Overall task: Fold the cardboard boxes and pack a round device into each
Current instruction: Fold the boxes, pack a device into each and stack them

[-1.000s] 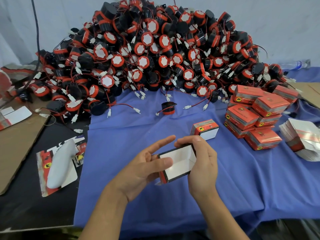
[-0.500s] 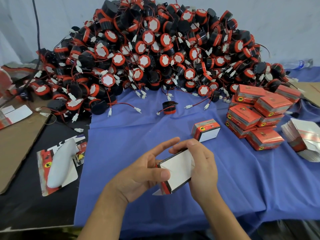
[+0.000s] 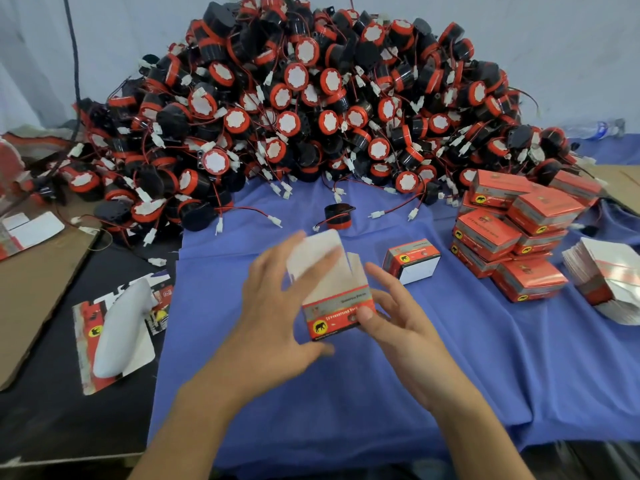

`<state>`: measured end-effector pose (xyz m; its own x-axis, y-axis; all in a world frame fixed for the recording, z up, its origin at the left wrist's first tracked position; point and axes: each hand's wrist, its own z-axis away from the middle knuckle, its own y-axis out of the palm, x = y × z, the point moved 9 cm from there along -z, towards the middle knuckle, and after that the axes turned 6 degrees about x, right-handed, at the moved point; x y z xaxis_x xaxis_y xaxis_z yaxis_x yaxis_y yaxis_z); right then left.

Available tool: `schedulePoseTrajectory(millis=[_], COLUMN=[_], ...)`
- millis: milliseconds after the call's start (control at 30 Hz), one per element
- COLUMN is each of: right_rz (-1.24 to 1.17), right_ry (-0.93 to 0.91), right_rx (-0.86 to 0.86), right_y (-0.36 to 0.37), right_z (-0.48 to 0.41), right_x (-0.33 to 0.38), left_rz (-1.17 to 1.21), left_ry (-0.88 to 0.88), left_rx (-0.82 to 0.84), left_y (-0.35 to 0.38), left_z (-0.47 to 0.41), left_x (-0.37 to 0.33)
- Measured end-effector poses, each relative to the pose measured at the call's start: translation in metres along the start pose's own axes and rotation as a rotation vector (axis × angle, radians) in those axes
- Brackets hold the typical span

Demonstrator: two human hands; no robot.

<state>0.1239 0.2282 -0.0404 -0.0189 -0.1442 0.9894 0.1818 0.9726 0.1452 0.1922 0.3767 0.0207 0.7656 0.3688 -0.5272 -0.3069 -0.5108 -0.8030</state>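
Observation:
I hold a red cardboard box (image 3: 337,315) with an elephant logo upright over the blue cloth, its white top flaps standing open. My right hand (image 3: 398,323) pinches its right front corner, thumb on the printed face. The straight, blurred fingers of my left hand (image 3: 273,317) lie against the box's left side and its big white flap. One loose round device (image 3: 337,214), black with a red band and wire, lies just beyond the box. A huge pile of round devices (image 3: 311,98) fills the back of the table.
An empty folded box (image 3: 412,259) lies on its side to the right. Closed red boxes (image 3: 512,230) are stacked further right, beside a stack of flat box blanks (image 3: 606,275). On the left are a white plastic object (image 3: 117,327) on a printed card and a brown cardboard sheet (image 3: 34,289).
The box has been turned from its white side facing me to upright with the red printed face toward me. Its top flaps now stand open and my left hand has shifted up to the flap.

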Motion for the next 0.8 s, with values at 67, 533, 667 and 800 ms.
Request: schedulePoseTrajectory(millis=[67, 533, 667, 800], right_rz=[-0.008, 0.838, 0.676, 0.326], right_ry=[-0.043, -0.055, -0.047, -0.051], right_rx=[0.027, -0.031, -0.062, -0.229], right_y=[-0.001, 0.0, -0.004, -0.021], right_z=[-0.001, -0.008, -0.005, -0.006], right_x=[-0.004, -0.024, -0.024, -0.023], left_rz=[0.444, 0.704, 0.826, 0.981], left_ry=[-0.127, -0.28, -0.332, -0.42], left_rx=[-0.139, -0.226, -0.259, -0.456], left_y=[0.0, 0.059, 0.059, 0.046], left_z=[0.005, 0.016, 0.018, 0.02], left_x=[0.027, 0.066, 0.072, 0.082])
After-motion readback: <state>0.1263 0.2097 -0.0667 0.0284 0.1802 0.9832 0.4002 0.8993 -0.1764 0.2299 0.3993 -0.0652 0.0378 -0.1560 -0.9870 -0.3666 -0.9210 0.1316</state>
